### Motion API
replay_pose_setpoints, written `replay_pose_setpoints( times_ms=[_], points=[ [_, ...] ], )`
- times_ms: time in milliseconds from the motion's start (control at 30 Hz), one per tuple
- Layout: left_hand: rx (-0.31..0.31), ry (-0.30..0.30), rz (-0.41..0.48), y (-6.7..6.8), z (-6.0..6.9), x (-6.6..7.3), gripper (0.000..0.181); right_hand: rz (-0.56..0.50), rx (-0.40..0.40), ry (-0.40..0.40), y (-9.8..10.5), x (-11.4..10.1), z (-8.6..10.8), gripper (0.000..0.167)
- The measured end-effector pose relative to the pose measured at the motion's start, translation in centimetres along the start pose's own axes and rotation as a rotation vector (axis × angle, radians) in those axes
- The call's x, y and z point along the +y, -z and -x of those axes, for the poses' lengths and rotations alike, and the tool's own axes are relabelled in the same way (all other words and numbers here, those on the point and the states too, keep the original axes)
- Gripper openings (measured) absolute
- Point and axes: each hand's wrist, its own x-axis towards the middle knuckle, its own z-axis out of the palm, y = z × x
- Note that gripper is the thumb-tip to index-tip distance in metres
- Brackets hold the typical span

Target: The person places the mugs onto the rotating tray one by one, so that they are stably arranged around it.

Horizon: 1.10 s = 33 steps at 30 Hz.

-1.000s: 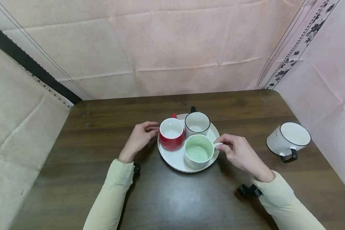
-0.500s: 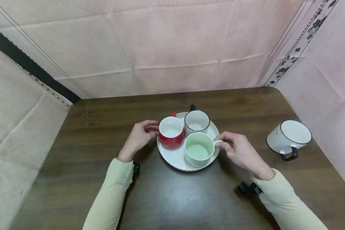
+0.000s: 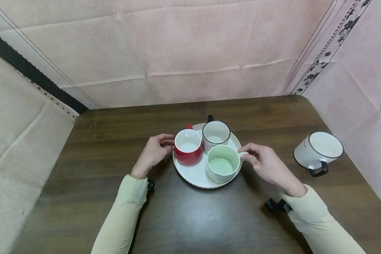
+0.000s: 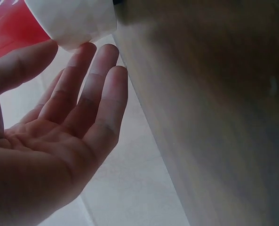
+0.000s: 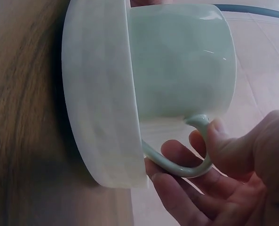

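A round white plate [image 3: 190,175] carries a red cup [image 3: 188,155], a white black-rimmed mug [image 3: 216,133] and a pale green cup [image 3: 223,164]. My right hand [image 3: 270,167] pinches the green cup's handle at the plate's right side; in the right wrist view the thumb and fingers hold that handle beside the green cup [image 5: 181,61]. At the left, my left hand [image 3: 153,151] has its fingers relaxed near the red cup and the plate's edge. The left wrist view shows the left hand [image 4: 68,122] with fingertips at the plate's rim [image 4: 83,23]; whether they touch it I cannot tell.
Another white mug [image 3: 317,151] with a black rim and handle stands on the brown table [image 3: 114,141] at the right. Pale cloth [image 3: 193,53] hangs behind the table and at both sides.
The green cup has shifted slightly to the right on the plate, with my right hand on its handle. My left hand has stayed nearly still.
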Motion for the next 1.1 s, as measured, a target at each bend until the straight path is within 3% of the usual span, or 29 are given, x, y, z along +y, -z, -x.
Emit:
replay_pose_setpoints(
  times_ms=[600, 1100],
  points=[
    [0.011, 0.025, -0.006, 0.1, 0.0, -0.1, 0.04, 0.054, 0.01, 0.022, 0.6, 0.6, -0.8, 0.013],
    [0.009, 0.06, -0.02, 0.2, 0.1, -0.2, 0.042, 0.041, -0.027, -0.042, 1.4, 0.3, -1.7, 0.017]
  ],
)
